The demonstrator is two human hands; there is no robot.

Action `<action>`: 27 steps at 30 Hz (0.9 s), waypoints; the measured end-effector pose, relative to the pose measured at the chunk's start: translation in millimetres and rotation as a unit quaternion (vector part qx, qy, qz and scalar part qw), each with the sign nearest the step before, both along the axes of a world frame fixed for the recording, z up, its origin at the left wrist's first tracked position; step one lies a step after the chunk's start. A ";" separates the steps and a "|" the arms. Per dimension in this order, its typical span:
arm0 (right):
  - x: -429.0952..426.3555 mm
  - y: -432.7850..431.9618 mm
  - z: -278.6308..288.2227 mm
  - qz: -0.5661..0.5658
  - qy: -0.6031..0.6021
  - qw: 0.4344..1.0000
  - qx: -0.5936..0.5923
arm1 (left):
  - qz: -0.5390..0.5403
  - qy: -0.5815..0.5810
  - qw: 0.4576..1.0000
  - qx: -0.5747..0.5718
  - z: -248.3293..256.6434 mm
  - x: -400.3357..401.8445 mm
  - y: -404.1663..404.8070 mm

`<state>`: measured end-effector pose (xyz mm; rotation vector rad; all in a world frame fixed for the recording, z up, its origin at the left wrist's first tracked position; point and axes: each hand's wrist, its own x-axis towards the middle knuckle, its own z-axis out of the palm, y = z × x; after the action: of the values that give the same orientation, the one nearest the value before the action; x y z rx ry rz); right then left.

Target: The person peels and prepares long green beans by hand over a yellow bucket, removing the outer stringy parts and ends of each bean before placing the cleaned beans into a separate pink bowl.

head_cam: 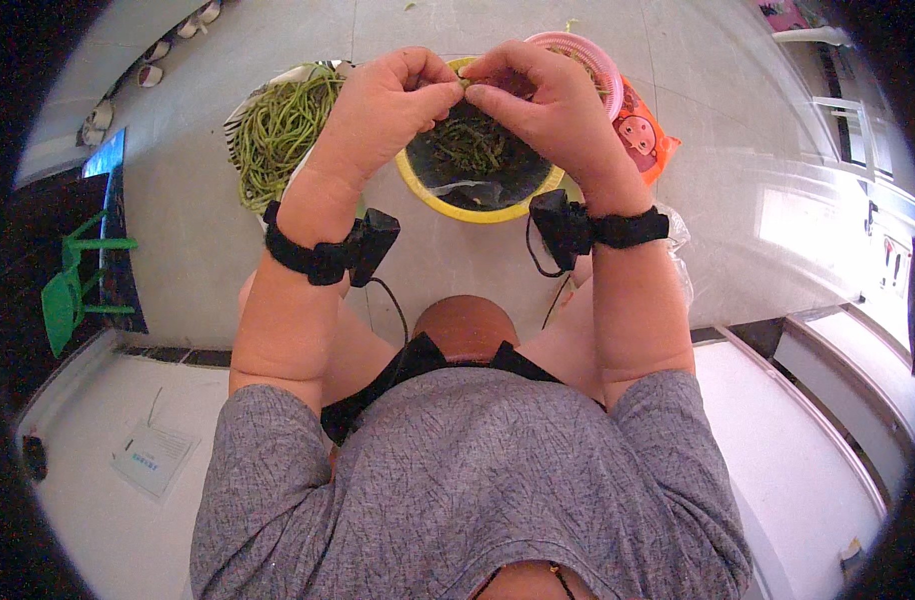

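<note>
Thumb and finger of my left hand (386, 105) meet those of my right hand (551, 105) above a yellow-rimmed basin (469, 214). Pinched between both sets of fingertips is a small green stem piece (465, 81), mostly hidden by the fingers. Inside the basin, green scraps (469, 142) lie on a dark plastic liner (487, 193). Left of my left hand, a heap of long green stems (281, 139) rests on a black-and-white patterned sheet or bag (234, 124). A pink plastic basket (611, 71) sits behind my right hand, its contents partly covered by that hand.
An orange bag with a cartoon face (641, 139) lies beside the basket, and clear plastic (679, 240) is by my right forearm. Further out are a green chair (67, 292) at left and a brown round stool (465, 326) between my legs. Both wrists wear strapped, cabled devices.
</note>
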<state>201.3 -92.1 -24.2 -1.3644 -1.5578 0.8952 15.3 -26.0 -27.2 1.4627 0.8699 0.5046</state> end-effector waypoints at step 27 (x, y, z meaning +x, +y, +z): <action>100.8 11.9 -8.1 -0.306 -0.168 0.937 0.010 | -0.039 0.021 0.998 -0.045 8.8 4.2 -5.7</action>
<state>302.1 -80.3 -32.3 -1.9085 -1.2393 0.2684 19.5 -31.6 -18.4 1.4238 0.8545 0.3734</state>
